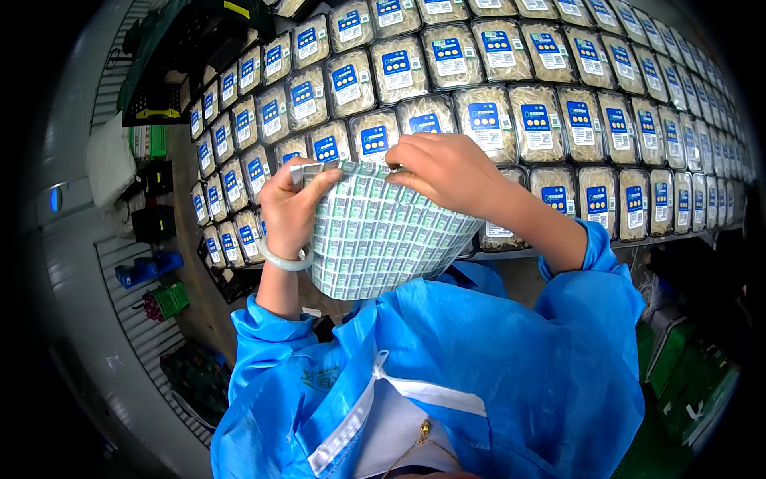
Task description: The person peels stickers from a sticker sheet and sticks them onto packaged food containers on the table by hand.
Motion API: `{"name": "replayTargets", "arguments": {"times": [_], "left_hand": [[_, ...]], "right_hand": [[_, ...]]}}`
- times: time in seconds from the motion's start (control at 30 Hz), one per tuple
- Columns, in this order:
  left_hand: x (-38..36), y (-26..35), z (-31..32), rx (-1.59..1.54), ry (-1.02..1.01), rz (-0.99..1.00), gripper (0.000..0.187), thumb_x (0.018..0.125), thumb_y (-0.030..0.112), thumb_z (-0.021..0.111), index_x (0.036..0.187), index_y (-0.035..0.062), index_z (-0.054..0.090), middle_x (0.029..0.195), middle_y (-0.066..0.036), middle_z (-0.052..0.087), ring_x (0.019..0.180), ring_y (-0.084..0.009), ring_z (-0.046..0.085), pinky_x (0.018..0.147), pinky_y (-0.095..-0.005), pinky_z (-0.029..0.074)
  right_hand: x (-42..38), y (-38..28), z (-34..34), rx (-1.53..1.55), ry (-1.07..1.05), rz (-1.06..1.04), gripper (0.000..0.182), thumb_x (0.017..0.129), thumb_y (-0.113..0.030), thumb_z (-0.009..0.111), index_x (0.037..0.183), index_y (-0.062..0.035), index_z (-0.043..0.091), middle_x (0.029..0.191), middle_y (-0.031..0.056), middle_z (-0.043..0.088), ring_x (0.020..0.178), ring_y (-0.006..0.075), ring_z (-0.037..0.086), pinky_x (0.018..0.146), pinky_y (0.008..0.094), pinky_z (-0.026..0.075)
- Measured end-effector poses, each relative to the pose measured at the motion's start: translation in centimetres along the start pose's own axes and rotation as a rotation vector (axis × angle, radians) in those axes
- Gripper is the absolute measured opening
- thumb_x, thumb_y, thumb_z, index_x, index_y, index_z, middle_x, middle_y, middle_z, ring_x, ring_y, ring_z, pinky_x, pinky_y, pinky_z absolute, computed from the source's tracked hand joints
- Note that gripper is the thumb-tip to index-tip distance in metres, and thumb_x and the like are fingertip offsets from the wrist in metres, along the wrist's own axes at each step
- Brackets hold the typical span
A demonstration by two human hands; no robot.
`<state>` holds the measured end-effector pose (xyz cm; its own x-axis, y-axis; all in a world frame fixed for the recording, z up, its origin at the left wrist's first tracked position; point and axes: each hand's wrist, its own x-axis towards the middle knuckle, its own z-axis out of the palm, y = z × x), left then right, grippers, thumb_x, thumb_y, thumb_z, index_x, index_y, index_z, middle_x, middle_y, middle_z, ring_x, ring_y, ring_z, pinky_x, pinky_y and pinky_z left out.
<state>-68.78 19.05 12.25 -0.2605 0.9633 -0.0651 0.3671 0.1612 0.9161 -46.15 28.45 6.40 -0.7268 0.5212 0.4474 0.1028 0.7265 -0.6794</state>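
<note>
A sheet of small green and white labels hangs in front of the blue jacket, slightly curved. My left hand pinches its upper left corner between thumb and fingers; a pale bangle circles that wrist. At the sheet's top edge, right of the middle, my right hand has its thumb and fingertips pressed together on the sheet. Whether a loose label is between those fingertips is too small to tell. Just beyond both hands stand clear packs with blue and white labels.
Rows of the same packs cover the table to the back and right. A black crate stands at the upper left. Lower left are a green basket and blue bins. Green crates stand at the lower right.
</note>
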Motion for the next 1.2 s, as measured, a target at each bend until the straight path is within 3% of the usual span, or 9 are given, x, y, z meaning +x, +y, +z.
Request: {"name": "replayTargets", "arguments": {"times": [0.13,0.23,0.33,0.53,0.63,0.73,0.87,1.07,1.2], "left_hand": [[-0.1,-0.4,0.1,-0.034,-0.006,0.000,0.009,0.084,0.002,0.076,0.086,0.0012,0.067,0.075,0.001,0.065,0.068,-0.0028,0.056,0.058,-0.0189,0.043],[0.0,-0.4,0.2,-0.033,-0.018,0.009,0.009,0.084,0.002,0.076,0.086,0.0012,0.067,0.075,0.001,0.065,0.067,-0.0030,0.056,0.058,-0.0189,0.043],[0.2,-0.5,0.4,-0.029,-0.011,0.025,0.009,0.084,0.003,0.076,0.086,0.0012,0.067,0.075,0.001,0.065,0.066,-0.0030,0.056,0.058,-0.0188,0.043],[0.6,-0.8,0.5,-0.032,0.025,-0.045,0.011,0.084,0.005,0.077,0.086,0.0013,0.067,0.073,0.002,0.065,0.066,-0.0028,0.056,0.057,-0.0187,0.043],[0.7,-1.0,0.5,-0.039,0.038,-0.071,0.011,0.084,0.005,0.077,0.085,0.0014,0.067,0.073,0.002,0.064,0.066,-0.0023,0.055,0.057,-0.0188,0.042],[0.8,-0.9,0.6,-0.023,0.047,-0.104,0.010,0.084,0.004,0.076,0.085,0.0017,0.066,0.074,0.003,0.063,0.065,-0.0016,0.052,0.056,-0.0185,0.040],[0.9,-0.8,1.0,-0.037,0.048,-0.117,0.009,0.085,0.004,0.075,0.087,0.0023,0.066,0.075,0.005,0.061,0.067,-0.0013,0.050,0.058,-0.0181,0.039],[1.0,-1.0,1.9,-0.023,0.086,-0.126,0.008,0.087,0.003,0.072,0.087,0.0019,0.064,0.078,0.005,0.061,0.070,-0.0019,0.050,0.061,-0.0189,0.039],[1.3,-1.8,2.4,-0.015,0.093,-0.139,0.009,0.088,0.005,0.072,0.086,0.0025,0.064,0.077,0.006,0.060,0.069,-0.0016,0.047,0.060,-0.0190,0.037]], "right_hand": [[0.4,-0.4,0.4,0.074,0.183,0.047,0.031,0.085,-0.030,0.070,0.101,-0.0068,0.057,0.095,0.0069,0.064,0.086,0.0289,0.065,0.069,0.0415,0.051],[0.1,1.0,0.9,0.143,-0.060,0.031,0.031,0.082,-0.029,0.073,0.097,-0.0065,0.059,0.091,0.0070,0.063,0.086,0.0283,0.064,0.069,0.0413,0.052],[0.4,0.2,0.3,0.239,-0.173,0.290,0.028,0.082,-0.028,0.073,0.095,-0.0064,0.059,0.090,0.0067,0.062,0.087,0.0271,0.064,0.069,0.0395,0.051],[-0.8,1.4,1.0,-0.192,0.086,-0.200,0.033,0.080,-0.028,0.076,0.098,-0.0043,0.061,0.085,0.0080,0.062,0.077,0.0251,0.063,0.064,0.0340,0.051],[-0.6,1.7,0.7,-0.063,0.286,-0.153,0.040,0.079,-0.032,0.076,0.105,-0.0055,0.059,0.092,0.0084,0.065,0.081,0.0282,0.065,0.066,0.0350,0.052],[0.0,2.2,-0.6,-0.190,0.176,-0.059,0.044,0.081,-0.037,0.074,0.110,-0.0073,0.058,0.097,0.0110,0.067,0.086,0.0302,0.066,0.067,0.0373,0.052],[-0.4,2.9,0.7,-0.124,-0.081,-0.076,0.031,0.086,-0.033,0.066,0.102,-0.0078,0.057,0.083,0.0073,0.066,0.072,0.0284,0.066,0.059,0.0398,0.050],[-0.8,3.0,0.5,-0.501,0.075,-0.316,0.018,0.082,-0.022,0.060,0.094,-0.0095,0.057,0.063,0.0015,0.049,0.055,0.0163,0.058,0.050,0.0320,0.044],[-1.9,3.0,0.1,-0.495,0.212,-0.466,0.014,0.081,-0.020,0.061,0.090,-0.0097,0.057,0.062,-0.0011,0.046,0.054,0.0136,0.056,0.049,0.0299,0.042]]}}
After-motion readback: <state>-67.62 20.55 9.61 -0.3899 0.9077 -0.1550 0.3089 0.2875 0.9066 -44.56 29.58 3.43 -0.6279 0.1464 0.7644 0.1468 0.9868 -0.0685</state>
